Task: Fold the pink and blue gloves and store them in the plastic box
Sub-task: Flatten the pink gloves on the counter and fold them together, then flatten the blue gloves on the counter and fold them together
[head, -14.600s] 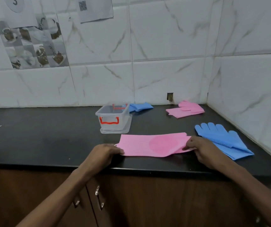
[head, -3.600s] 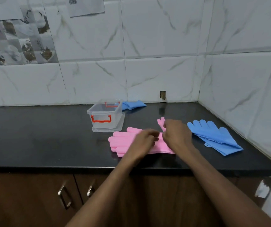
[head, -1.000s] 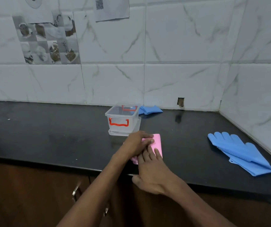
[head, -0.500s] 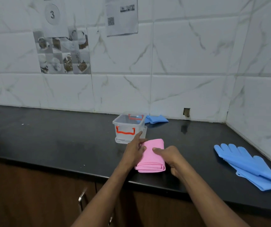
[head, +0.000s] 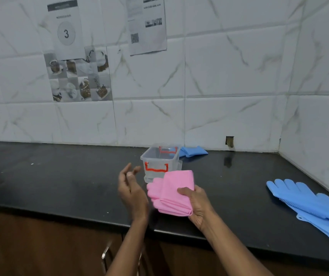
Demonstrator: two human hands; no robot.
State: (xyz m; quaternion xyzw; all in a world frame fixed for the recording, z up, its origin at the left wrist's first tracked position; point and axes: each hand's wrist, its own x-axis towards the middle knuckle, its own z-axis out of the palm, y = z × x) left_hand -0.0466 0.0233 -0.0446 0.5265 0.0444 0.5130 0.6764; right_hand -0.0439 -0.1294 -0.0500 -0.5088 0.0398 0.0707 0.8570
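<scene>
My right hand [head: 196, 204] grips the folded pink gloves [head: 171, 193] and holds the bundle just above the black counter [head: 60, 180], in front of the plastic box [head: 160, 163]. The box is clear with red handles, has no lid on, and looks to hold nothing. My left hand [head: 130, 191] hovers open just left of the bundle, palm toward it, touching nothing. A pair of blue gloves [head: 307, 204] lies flat and unfolded at the right. A folded blue bundle [head: 193, 151] rests behind the box by the wall.
The counter runs into a tiled corner at the right, with tiled wall [head: 219, 86] behind. Its front edge is just under my wrists, above wooden cabinets with metal handles [head: 105, 253]. Paper sheets hang on the wall.
The pink bundle has come up off the counter in my right hand, toward the box. My left hand has let go of it and opened beside it.
</scene>
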